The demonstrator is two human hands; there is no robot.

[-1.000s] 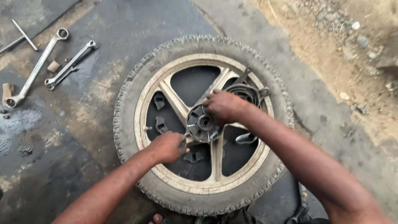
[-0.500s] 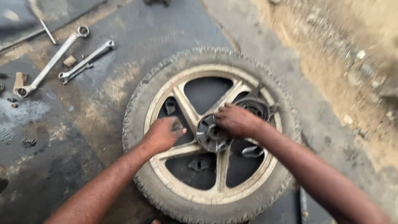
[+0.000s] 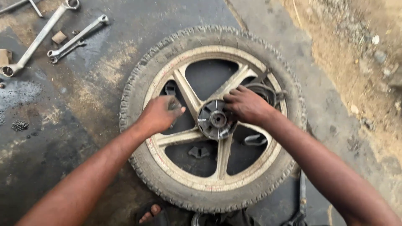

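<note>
A motorcycle wheel with a knobby tyre [image 3: 138, 79] and a dirty cream spoked rim [image 3: 217, 52] lies flat on the oily ground. Its dark hub [image 3: 214, 120] sits at the centre. My left hand [image 3: 159, 114] rests over a spoke left of the hub, fingers curled around a small dark part. My right hand [image 3: 247, 104] grips the upper right edge of the hub. Small black rubber blocks [image 3: 198, 152] lie in the openings between the spokes.
Long wrenches [image 3: 37, 39] and a smaller spanner [image 3: 77, 37] lie at the top left beside small wooden blocks [image 3: 58, 37]. Dirt and gravel [image 3: 360, 54] run along the right. My sandalled toes [image 3: 150, 214] show under the wheel, and a dark tool [image 3: 301, 201] lies at the lower right.
My left hand has lifted from the lower-left spoke opening up onto the spoke left of the hub. My right hand stays on the hub. The view has shifted slightly.
</note>
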